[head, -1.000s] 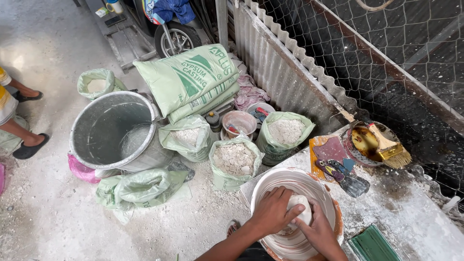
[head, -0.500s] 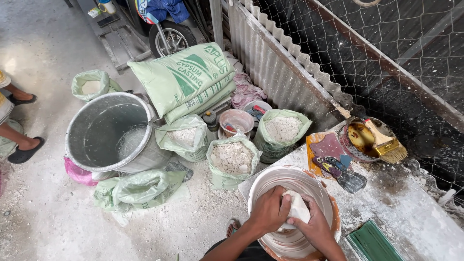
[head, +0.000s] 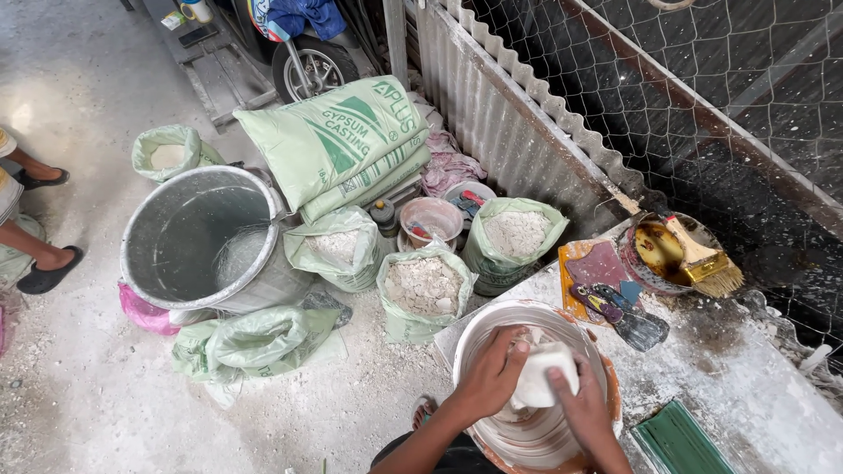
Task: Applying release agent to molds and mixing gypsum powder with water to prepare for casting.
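- Your left hand (head: 489, 379) and right hand (head: 587, 405) close around a white lump (head: 543, 377), fingers wrapped on both sides.
- The lump sits inside the plaster-coated bowl (head: 492, 326) at the workbench's (head: 746, 386) near-left edge.
- Open sacks of white powder (head: 424, 286) stand on the floor just beyond.

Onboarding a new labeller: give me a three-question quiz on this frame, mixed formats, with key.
1. True or false: both hands touch the white lump inside the round basin.
2. Multiple choice: where does the yellow brush lie? A) in the big grey tub B) across the small pot by the wire fence C) on the folded sacks
3. Fill in: the open green bags on the floor hold white ____.

Key
1. True: left hand and right hand both press the lump.
2. B
3. powder, partly in chunks
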